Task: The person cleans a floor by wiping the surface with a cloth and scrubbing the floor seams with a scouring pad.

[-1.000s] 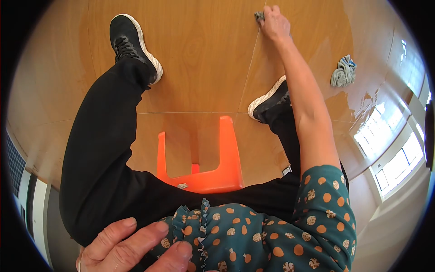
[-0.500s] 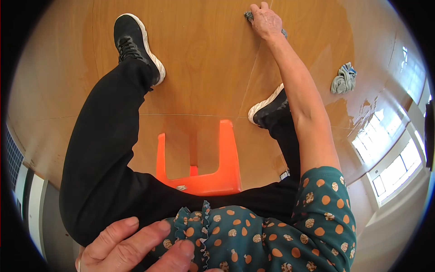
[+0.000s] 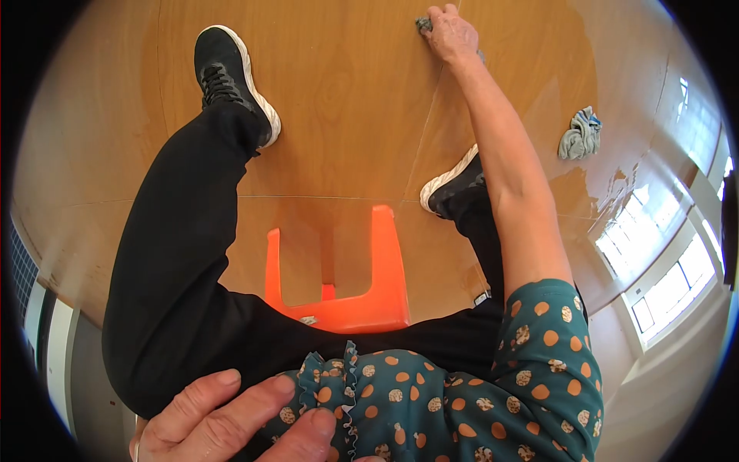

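Stretched out to the far side, my right hand (image 3: 451, 35) is closed round a dark grey scrubbing pad (image 3: 424, 25) and presses it on the wet tiled floor (image 3: 339, 100). Only the pad's edges show past the fingers, so its exact kind is hard to make out. My left hand (image 3: 231, 420) rests near my lap at the bottom of the view, fingers apart with nothing in them. A crumpled grey cloth (image 3: 580, 134) lies on the floor to the right of my right forearm.
An orange plastic stool (image 3: 362, 308) stands under me between my legs. My black shoes (image 3: 223, 65) are planted on either side. Water (image 3: 616, 192) pools on the right, with bright window reflections. A doorway (image 3: 58, 339) is at the left edge.
My right hand and the pad stay in nearly the same spot, while the right arm shifts very slightly left. My left hand barely moves.
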Motion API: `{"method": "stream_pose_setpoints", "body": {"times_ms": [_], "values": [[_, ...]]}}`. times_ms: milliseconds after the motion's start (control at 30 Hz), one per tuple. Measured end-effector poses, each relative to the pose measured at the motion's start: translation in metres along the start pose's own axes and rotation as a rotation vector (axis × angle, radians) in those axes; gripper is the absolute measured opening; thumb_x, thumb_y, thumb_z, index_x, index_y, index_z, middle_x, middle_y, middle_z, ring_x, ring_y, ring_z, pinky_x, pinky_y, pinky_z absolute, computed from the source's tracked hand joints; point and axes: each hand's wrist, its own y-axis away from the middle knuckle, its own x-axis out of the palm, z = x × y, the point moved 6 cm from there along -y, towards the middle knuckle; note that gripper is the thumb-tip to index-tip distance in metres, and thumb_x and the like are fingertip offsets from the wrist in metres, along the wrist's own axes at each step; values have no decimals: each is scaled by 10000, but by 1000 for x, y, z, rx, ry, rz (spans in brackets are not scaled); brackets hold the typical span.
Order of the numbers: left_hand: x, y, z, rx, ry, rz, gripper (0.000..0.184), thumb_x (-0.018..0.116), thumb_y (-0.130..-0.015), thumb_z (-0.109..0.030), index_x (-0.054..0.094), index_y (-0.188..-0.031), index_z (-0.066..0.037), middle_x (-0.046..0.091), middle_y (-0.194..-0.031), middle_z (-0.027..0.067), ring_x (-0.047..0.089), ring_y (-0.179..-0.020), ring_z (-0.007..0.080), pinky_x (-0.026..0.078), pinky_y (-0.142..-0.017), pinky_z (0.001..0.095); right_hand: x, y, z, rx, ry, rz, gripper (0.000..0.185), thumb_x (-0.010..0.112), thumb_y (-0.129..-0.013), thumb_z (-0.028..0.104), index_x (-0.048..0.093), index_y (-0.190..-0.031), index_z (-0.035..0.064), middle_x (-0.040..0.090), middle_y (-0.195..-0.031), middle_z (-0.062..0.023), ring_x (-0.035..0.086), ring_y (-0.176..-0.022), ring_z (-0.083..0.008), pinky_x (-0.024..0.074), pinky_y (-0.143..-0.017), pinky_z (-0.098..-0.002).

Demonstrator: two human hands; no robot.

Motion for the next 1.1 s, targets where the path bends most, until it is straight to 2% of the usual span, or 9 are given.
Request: {"method": "stream_pose_setpoints", "body": {"times_ms": [200, 400, 433, 500, 700, 800, 967, 1067, 1100], "values": [[0, -1, 4, 39, 1, 35, 196, 689, -882, -141, 726, -1071, -106, 676, -1202, 167, 683, -1054, 378, 553, -925, 485, 77, 146, 69, -257, 90, -30, 62, 601, -866, 126, 580, -919, 152, 528, -959, -104, 619, -702, -315, 563, -581, -426], [-1, -7, 10, -70, 16, 54, 193, 689, -885, -136, 726, -1071, -102, 674, -1201, 173, 680, -1058, 377, 551, -924, 496, 16, 18, 22, -77, -68, 8, 292, 721, -867, 368, 594, -1005, 144, 565, -958, -80, 647, -736, -315, 533, -632, -434], [-3, -7, 10, -86, 9, 28, 193, 689, -886, -137, 726, -1072, -101, 674, -1200, 174, 680, -1059, 377, 551, -924, 498, 8, -5, 14, 46, -68, 124, 358, 497, -908, 370, 689, -1105, 141, 610, -1123, -169, 646, -863, -379, 511, -703, -462], [-5, -4, 7, -81, 4, 9, 195, 688, -888, -143, 726, -1074, -97, 674, -1198, 177, 679, -1056, 379, 551, -923, 499, -3, -19, 10, 102, -73, 31, 320, 728, -870, 392, 600, -1030, 146, 578, -993, -99, 654, -749, -339, 545, -658, -433], [-13, -3, 17, -68, 6, -22, 215, 683, -903, -179, 723, -1088, -76, 674, -1188, 197, 677, -1040, 393, 552, -915, 504, 48, 97, 43, -288, 112, -128, 79, 589, -899, 118, 524, -943, 117, 485, -948, -116, 609, -702, -303, 569, -564, -423], [-12, -7, 30, -86, 18, -14, 225, 681, -908, -191, 722, -1092, -68, 674, -1184, 203, 676, -1034, 398, 552, -913, 505, 40, 53, 26, -272, 167, -163, 71, 573, -902, 95, 530, -955, 117, 481, -937, -112, 601, -711, -299, 557, -578, -421], [-13, -8, 33, -86, 15, -8, 261, 656, -939, -223, 713, -1125, -48, 670, -1179, 218, 673, -1024, 406, 550, -909, 510, -34, -115, -14, 1, -175, 0, 276, 643, -913, 309, 562, -1051, 84, 579, -990, -173, 636, -757, -422, 532, -667, -498], [-14, -9, 27, -48, 16, 17, 273, 644, -951, -234, 709, -1136, -45, 665, -1175, 227, 672, -1021, 407, 549, -906, 512, -35, -134, -24, 182, 81, 424, 223, 613, -947, 304, 562, -973, 88, 526, -991, -181, 641, -753, -354, 560, -646, -473], [-14, -10, 26, -37, 23, 23, 277, 641, -955, -237, 707, -1140, -43, 664, -1174, 230, 671, -1019, 408, 549, -905, 513, -15, -127, -41, -7, 96, 150, 216, 618, -944, 302, 556, -952, 95, 535, -960, -181, 663, -742, -342, 558, -615, -475]]}}
